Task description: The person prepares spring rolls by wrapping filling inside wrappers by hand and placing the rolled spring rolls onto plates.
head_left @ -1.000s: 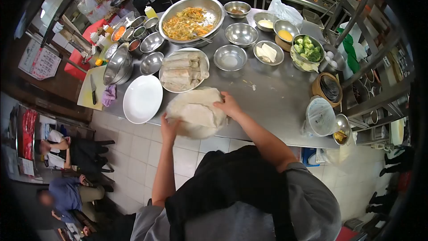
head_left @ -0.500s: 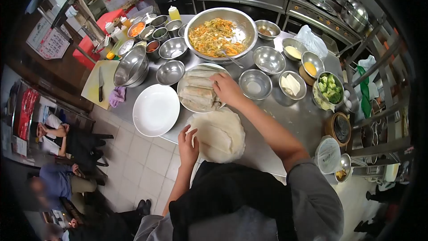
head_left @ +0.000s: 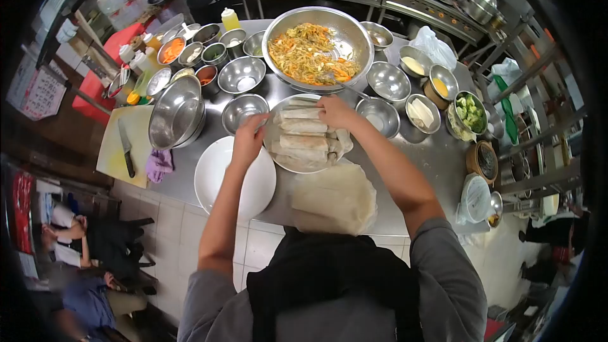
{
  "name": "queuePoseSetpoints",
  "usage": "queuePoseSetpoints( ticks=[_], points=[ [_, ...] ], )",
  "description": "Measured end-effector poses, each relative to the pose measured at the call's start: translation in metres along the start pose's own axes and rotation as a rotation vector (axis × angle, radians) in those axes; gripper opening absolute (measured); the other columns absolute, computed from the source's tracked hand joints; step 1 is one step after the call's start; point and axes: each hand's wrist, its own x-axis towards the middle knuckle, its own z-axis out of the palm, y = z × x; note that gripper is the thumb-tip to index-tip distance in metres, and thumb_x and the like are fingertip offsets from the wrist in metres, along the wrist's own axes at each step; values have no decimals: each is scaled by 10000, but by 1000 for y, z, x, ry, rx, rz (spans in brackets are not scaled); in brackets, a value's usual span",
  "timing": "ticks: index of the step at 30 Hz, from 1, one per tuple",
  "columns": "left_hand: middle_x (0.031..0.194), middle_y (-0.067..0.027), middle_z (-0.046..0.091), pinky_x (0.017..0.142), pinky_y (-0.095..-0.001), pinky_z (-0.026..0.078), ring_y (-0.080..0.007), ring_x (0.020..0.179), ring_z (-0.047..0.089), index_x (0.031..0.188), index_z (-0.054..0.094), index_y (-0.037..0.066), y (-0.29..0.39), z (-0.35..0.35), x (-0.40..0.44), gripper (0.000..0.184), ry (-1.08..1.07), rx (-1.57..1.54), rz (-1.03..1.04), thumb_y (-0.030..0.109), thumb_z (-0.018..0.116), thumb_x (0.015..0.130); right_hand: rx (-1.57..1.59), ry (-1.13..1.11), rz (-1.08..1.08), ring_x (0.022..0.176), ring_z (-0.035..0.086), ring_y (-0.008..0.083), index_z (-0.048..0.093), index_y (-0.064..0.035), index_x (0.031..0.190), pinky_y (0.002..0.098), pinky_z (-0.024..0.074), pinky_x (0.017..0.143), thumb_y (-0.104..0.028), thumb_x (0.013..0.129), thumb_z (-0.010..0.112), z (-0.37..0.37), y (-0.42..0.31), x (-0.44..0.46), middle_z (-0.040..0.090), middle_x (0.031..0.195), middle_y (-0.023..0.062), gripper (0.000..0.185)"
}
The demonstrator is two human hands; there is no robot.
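Surface is bearing plate w/ rolls; R grip touching rolls, L grip flanking plate; can't tell if closed.

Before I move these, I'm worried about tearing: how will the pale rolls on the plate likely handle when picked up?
The rolls would probably bend or tear easily, as they look thin-skinned and wrinkled. They may stick together, since they lie packed closely on the plate. Rolling seems unlikely, given that crowding.

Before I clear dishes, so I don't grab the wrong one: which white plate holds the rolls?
The farther plate, with the right hand at its rolls. The nearer plate, partly behind the left forearm, shows none.
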Motion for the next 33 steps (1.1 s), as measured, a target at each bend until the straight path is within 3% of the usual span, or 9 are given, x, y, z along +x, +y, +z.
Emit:
queuePoseSetpoints(
  ticks=[1, 4, 7, 10, 14, 20, 26, 33],
  points=[
    [1208, -148, 652, 959, -395, 496, -342, 1097, 627, 1225, 651, 91, -6, 0, 21, 405, -65, 74, 170, 23, 688, 827, 18, 0, -12, 1097, 622, 383, 678, 7, 1096, 448, 508, 951, -181, 834, 617, -10, -8, -8, 656, 1132, 253, 329],
    [1209, -140, 636, 947, -425, 502, -353, 1081, 620, 1240, 631, 92, -11, 6, 51, 478, -216, 101, 352, 24, 724, 776, 17, 32, -84, 1021, 625, 347, 677, -9, 1118, 435, 514, 920, -255, 820, 691, -5, 9, -6, 664, 1086, 207, 386],
    [1217, -110, 621, 963, -420, 489, -336, 1107, 605, 1282, 610, 109, -7, 6, 61, 528, -374, 142, 310, 44, 736, 774, 153, 40, -36, 997, 646, 300, 673, 17, 1087, 401, 528, 872, -284, 773, 767, -8, 8, -12, 682, 1058, 180, 445],
    [1159, -110, 619, 946, -416, 498, -334, 1107, 601, 1278, 616, 106, -5, 5, 64, 521, -433, 145, 244, 45, 738, 775, 328, -29, 8, 1022, 653, 255, 675, 28, 1077, 366, 533, 853, -298, 751, 809, -9, 13, -12, 690, 1058, 161, 481],
    [1122, -134, 592, 900, -426, 517, -349, 1049, 619, 1256, 633, 77, -16, 9, 67, 507, -432, 75, 304, 30, 751, 765, 389, -50, -2, 1039, 650, 229, 677, 2, 1107, 352, 525, 860, -316, 748, 829, -9, 24, -10, 685, 1086, 146, 504],
    [1105, -137, 580, 884, -409, 513, -332, 1004, 621, 1219, 648, 50, -17, 5, 80, 469, -496, 37, 331, 32, 762, 764, 329, -1, -7, 1014, 645, 215, 680, -26, 1106, 357, 512, 891, -345, 744, 838, -18, 15, -12, 684, 1089, 107, 509],
    [1068, -119, 585, 847, -390, 525, -298, 941, 632, 1202, 659, 54, -15, -2, 95, 423, -490, 14, 373, 26, 755, 791, 479, 26, -41, 995, 642, 178, 678, -29, 1103, 325, 512, 877, -263, 801, 801, -26, 4, -15, 694, 1062, 76, 401],
    [1134, -118, 657, 856, -352, 546, -238, 962, 656, 1252, 642, 55, -12, -29, 107, 439, -563, -5, 286, 49, 736, 824, 653, 38, 97, 1016, 636, 180, 666, -35, 1159, 324, 498, 896, -283, 816, 796, -37, -32, -30, 688, 1097, 92, 443]
  ],
)
